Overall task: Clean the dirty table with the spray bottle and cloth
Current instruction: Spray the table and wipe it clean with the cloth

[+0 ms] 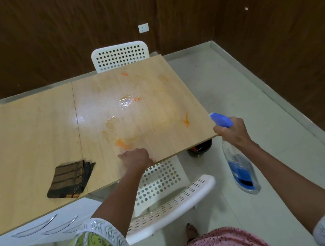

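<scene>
My right hand [233,131] has its grip clamped round the neck of the spray bottle [238,161], held off the desk's right corner. Its blue nozzle points up-left over the desk [29,131]; its long axis slants down toward me, clear body hanging below my wrist. My left hand [137,158] rests on the near edge, fingers relaxed, holding nothing. The folded brown striped cloth [70,179] lies left of it, near the edge. Orange smears [122,143] and wet patches [126,101] cover the pale wood. White perforated chairs [120,55] stand round it; dark wood panelling behind, pale floor. A dark bin [200,149] shows partly under the corner, contents unclear.
</scene>
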